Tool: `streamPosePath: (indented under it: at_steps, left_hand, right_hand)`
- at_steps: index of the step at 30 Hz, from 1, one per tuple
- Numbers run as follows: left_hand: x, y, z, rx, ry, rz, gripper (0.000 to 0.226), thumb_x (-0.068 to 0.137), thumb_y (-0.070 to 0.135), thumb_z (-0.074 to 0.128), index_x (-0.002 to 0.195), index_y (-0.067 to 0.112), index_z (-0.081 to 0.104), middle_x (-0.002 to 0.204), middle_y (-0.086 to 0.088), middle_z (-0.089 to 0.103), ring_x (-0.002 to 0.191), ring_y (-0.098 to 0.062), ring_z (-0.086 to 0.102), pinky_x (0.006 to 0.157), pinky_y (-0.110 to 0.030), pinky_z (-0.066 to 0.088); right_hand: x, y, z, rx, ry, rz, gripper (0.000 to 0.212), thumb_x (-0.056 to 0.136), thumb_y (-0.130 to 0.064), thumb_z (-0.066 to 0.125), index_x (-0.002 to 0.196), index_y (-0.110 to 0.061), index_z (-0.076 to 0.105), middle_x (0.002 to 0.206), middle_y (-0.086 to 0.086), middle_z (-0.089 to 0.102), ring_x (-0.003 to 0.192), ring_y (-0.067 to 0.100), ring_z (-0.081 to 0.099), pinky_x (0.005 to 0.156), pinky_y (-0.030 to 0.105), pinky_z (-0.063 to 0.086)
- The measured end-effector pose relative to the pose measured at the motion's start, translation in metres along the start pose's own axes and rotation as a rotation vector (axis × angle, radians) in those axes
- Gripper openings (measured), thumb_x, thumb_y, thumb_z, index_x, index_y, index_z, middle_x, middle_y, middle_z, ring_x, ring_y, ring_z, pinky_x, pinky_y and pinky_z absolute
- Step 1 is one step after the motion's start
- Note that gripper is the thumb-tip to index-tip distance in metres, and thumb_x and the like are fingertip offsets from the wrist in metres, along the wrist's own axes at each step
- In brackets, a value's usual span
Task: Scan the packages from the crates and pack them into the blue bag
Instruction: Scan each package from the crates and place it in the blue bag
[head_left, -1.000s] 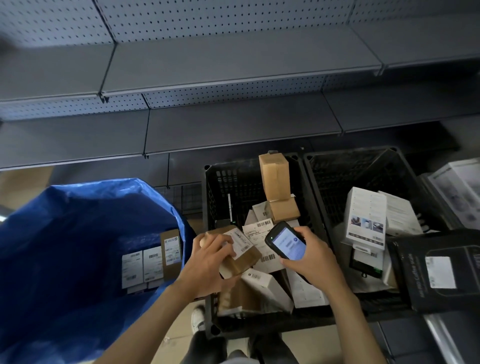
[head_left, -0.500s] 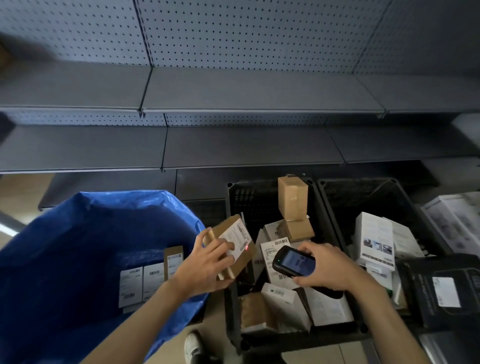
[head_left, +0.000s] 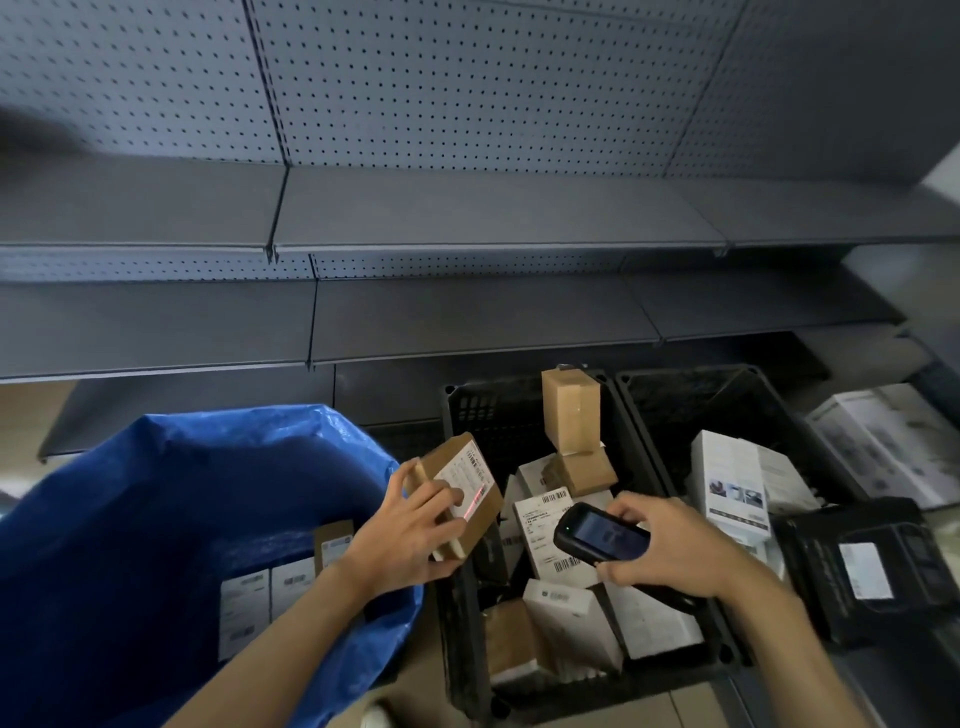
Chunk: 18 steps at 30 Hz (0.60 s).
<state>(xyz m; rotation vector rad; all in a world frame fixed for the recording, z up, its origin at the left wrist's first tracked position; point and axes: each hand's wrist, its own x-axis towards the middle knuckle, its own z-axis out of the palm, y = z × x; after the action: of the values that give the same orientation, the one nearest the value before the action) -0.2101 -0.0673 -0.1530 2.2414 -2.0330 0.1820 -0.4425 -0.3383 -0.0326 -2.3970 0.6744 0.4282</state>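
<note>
My left hand (head_left: 410, 530) grips a small brown cardboard package (head_left: 467, 486) with a white label, held between the blue bag (head_left: 156, 519) and the left black crate (head_left: 462, 597). A red scan line lies across its label. My right hand (head_left: 665, 551) holds a black handheld scanner (head_left: 600, 532), its lit screen up and its nose turned toward the package. The left crate holds several brown and white packages. In the blue bag lie three labelled packages (head_left: 280, 587).
A second black crate (head_left: 727, 395) to the right holds white boxes (head_left: 732, 478). A black box with a white label (head_left: 862, 566) sits at the right, and another white box (head_left: 883, 441) behind it. Grey shelving (head_left: 467, 218) with pegboard stands behind.
My left hand has lifted the package out of the crate toward the bag. My right hand turned the scanner toward it, and the red line now falls on the label. The view tilted up.
</note>
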Motion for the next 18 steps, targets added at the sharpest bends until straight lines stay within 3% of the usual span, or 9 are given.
streamPosePath:
  at_steps: [4,10,15,18]
  left_hand:
    - [0.002,0.010,-0.012,0.054,0.032,-0.053,0.036,0.083,0.057,0.068,0.108,0.033,0.059,0.128,0.003,0.052,0.124,-0.020,0.052,0.112,-0.067,0.033]
    - [-0.017,0.024,-0.026,0.091,0.122,-0.176,0.032,0.084,0.052,0.069,0.103,0.029,0.058,0.121,0.000,0.057,0.118,-0.022,0.057,0.113,-0.065,0.029]
    - [-0.056,0.036,-0.046,0.139,0.225,-0.365,0.029,0.085,0.052,0.071,0.096,0.026,0.066,0.117,-0.002,0.059,0.116,-0.022,0.056,0.112,-0.066,0.029]
    - [-0.085,0.035,-0.054,0.161,0.261,-0.490,0.034,0.083,0.053,0.073,0.091,0.021,0.068,0.108,-0.004,0.062,0.109,-0.024,0.057,0.109,-0.065,0.031]
  right_hand:
    - [0.008,0.007,-0.003,0.041,-0.038,-0.037,0.049,0.060,-0.067,0.084,0.096,-0.038,0.066,0.097,-0.019,0.071,0.090,-0.002,0.067,0.083,0.037,0.059]
    - [0.025,0.005,0.002,0.071,-0.078,-0.126,0.049,0.068,-0.066,0.083,0.106,-0.044,0.062,0.105,-0.026,0.067,0.094,-0.008,0.064,0.077,0.019,0.055]
    - [0.051,-0.011,0.022,0.125,-0.137,-0.195,0.059,0.065,-0.067,0.083,0.113,-0.044,0.058,0.110,-0.025,0.067,0.101,-0.005,0.064,0.088,0.029,0.057]
    - [0.067,-0.031,0.040,0.102,-0.158,-0.240,0.065,0.062,-0.072,0.085,0.112,-0.045,0.055,0.109,-0.028,0.065,0.099,-0.005,0.063,0.087,0.028,0.055]
